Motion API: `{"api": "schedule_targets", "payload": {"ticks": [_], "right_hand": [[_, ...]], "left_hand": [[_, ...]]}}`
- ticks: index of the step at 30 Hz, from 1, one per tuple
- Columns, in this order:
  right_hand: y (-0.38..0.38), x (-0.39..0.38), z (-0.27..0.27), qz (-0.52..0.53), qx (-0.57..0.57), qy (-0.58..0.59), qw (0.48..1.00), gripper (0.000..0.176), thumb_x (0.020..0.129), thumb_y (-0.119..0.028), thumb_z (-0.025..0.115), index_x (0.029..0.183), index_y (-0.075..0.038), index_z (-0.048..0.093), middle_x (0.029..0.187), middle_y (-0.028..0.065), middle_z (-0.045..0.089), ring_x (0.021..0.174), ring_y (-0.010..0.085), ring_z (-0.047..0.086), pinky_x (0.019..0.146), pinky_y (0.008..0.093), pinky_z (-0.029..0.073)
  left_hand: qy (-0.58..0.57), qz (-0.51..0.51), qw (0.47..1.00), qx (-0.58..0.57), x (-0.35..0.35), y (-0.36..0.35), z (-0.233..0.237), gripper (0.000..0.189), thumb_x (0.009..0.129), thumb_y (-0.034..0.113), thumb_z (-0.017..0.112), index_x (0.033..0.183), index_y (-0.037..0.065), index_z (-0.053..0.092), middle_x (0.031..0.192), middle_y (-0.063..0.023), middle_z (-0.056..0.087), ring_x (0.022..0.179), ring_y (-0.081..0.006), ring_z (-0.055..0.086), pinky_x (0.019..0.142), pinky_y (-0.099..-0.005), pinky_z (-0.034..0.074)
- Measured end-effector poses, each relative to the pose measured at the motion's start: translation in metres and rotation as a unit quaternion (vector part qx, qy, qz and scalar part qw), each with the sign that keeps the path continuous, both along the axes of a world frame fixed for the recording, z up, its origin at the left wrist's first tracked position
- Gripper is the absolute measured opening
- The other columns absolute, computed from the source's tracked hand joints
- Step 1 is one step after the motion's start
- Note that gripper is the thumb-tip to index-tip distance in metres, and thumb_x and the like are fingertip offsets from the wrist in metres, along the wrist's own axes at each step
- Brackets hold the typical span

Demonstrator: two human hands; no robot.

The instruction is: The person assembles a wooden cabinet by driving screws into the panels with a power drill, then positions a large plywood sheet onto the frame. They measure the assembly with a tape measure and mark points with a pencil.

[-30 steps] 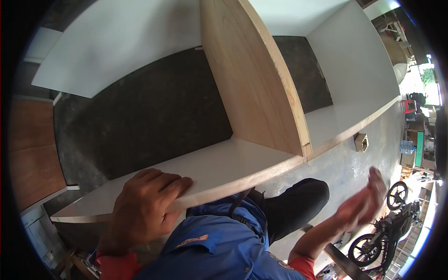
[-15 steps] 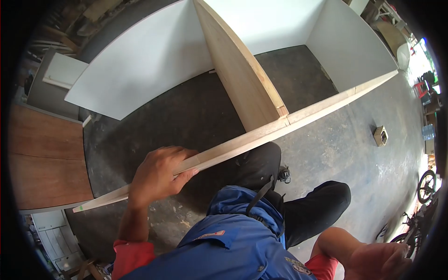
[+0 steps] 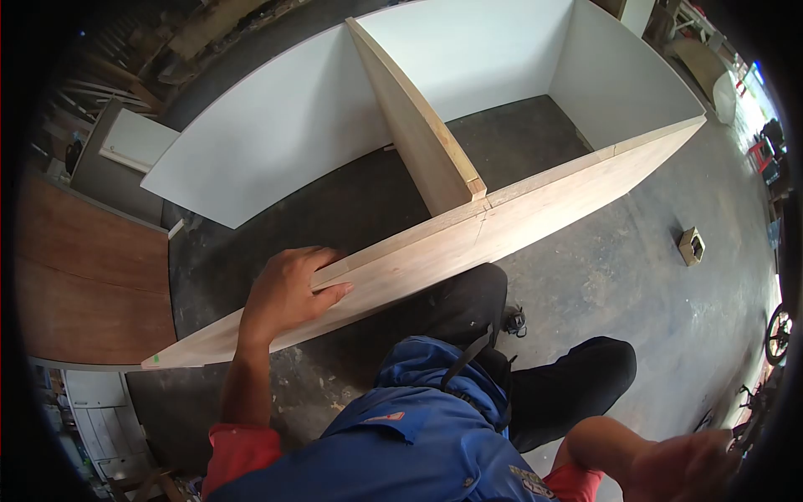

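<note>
My left hand (image 3: pixel 293 289) is closed over the top edge of a long pale wooden board (image 3: pixel 401 268), thumb on the near face and fingers over the far side. The board stands on its edge across my front, its outer face showing. A wooden divider (image 3: pixel 422 125) meets it near the middle, and a joint line shows there. White panels (image 3: pixel 276 125) rise behind, with another white panel (image 3: pixel 627 84) at the right end. At the lower right my right hand (image 3: pixel 682 468) is raised, dark and blurred, its fingers curled together; what they hold, if anything, cannot be made out.
A brown wooden panel (image 3: pixel 92 276) lies at the left, by the board's end. On the grey floor (image 3: pixel 585 284) at the right rests a small box-like block (image 3: pixel 692 247). A small dark object (image 3: pixel 515 321) is beside my knee. A bicycle wheel (image 3: pixel 778 333) stands far right.
The long board's outer face shows much more now, where before mostly its narrow edge did. My left hand has kept its grip on the board. My right hand stays raised at the lower right.
</note>
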State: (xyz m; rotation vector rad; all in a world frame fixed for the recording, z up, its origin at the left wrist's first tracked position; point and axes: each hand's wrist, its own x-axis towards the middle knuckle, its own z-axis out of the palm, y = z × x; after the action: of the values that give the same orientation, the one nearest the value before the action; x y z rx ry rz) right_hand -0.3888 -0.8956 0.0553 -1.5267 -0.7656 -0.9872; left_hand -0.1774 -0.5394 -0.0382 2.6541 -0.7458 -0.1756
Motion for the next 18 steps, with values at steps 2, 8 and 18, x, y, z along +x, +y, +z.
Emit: {"api": "schedule_targets", "payload": {"ticks": [2, 8, 18], "right_hand": [[-0.008, -0.011, -0.012, 0.001, 0.045, 0.110, 0.993, 0.033, 0.099, -0.038, 0.056, 0.132, -0.032, 0.056, 0.092, -0.0047, 0.055, 0.100, 0.0169, 0.051, 0.093, 0.0382, 0.042], [0.106, 0.066, -0.026, 0.350, 0.322, 0.073, 0.877, 0.090, 0.101, -0.063, 0.023, 0.107, 0.018, 0.061, 0.096, 0.0341, 0.066, 0.086, 0.0397, 0.071, 0.080, 0.0493, 0.058], [0.124, 0.056, -0.018, 0.403, 0.340, 0.213, 0.823, 0.098, 0.099, -0.068, 0.019, 0.094, 0.019, 0.065, 0.085, 0.0329, 0.068, 0.076, 0.0392, 0.073, 0.066, 0.0428, 0.061]], "left_hand": [[-0.034, -0.014, 0.999, -0.022, 0.001, 0.002, -0.005, 0.039, 0.076, 0.027, 0.078, 0.097, -0.004, 0.068, 0.089, -0.0205, 0.068, 0.081, -0.0408, 0.065, 0.072, -0.0411, 0.052], [-0.003, -0.007, 0.999, -0.044, 0.002, -0.001, -0.003, 0.038, 0.074, 0.025, 0.078, 0.097, -0.003, 0.068, 0.089, -0.0200, 0.068, 0.081, -0.0403, 0.065, 0.073, -0.0407, 0.052], [0.013, -0.001, 1.000, -0.020, 0.002, -0.002, 0.003, 0.034, 0.076, 0.026, 0.077, 0.096, 0.000, 0.068, 0.091, -0.0170, 0.069, 0.087, -0.0367, 0.066, 0.079, -0.0416, 0.051]]}}
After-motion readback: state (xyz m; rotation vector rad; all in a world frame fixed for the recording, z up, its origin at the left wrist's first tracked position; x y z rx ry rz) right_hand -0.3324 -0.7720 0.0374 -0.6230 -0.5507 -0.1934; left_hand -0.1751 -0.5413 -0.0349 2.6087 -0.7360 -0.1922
